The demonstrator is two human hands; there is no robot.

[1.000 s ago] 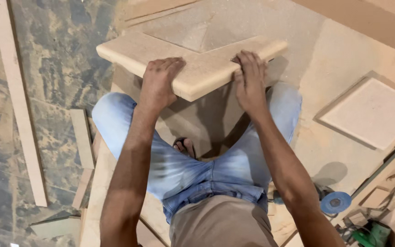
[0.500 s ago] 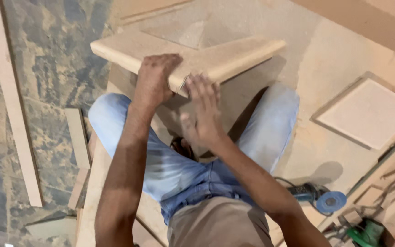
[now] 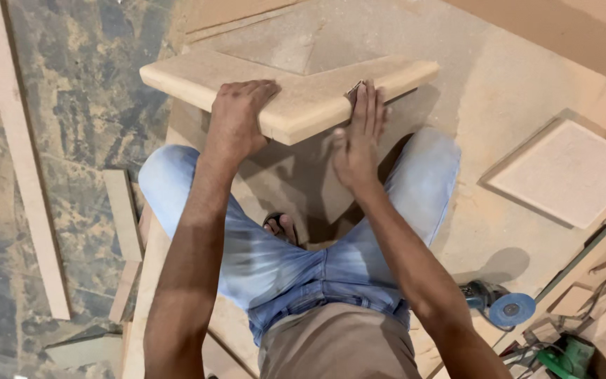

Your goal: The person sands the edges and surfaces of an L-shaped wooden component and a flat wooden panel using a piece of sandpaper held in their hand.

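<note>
A thick L-shaped fibreboard corner piece (image 3: 296,95) rests across my knees, its point towards me. My left hand (image 3: 238,119) lies flat on top of it near the corner, fingers curled over the front edge, holding it down. My right hand (image 3: 358,137) presses a small piece of sandpaper (image 3: 354,90) against the right arm's front edge, fingers straight. I sit on the floor in blue jeans with a sandalled foot (image 3: 280,228) below the board.
A square panel (image 3: 569,172) lies on the floor at right. An angle grinder with a blue disc (image 3: 499,305) and green tools (image 3: 562,354) sit at lower right. Long wood strips (image 3: 22,161) and offcuts (image 3: 122,214) lie at left.
My right hand left the board's right edge, swung down to the middle, and is now back on the right arm's front edge with sandpaper. The left hand stayed put.
</note>
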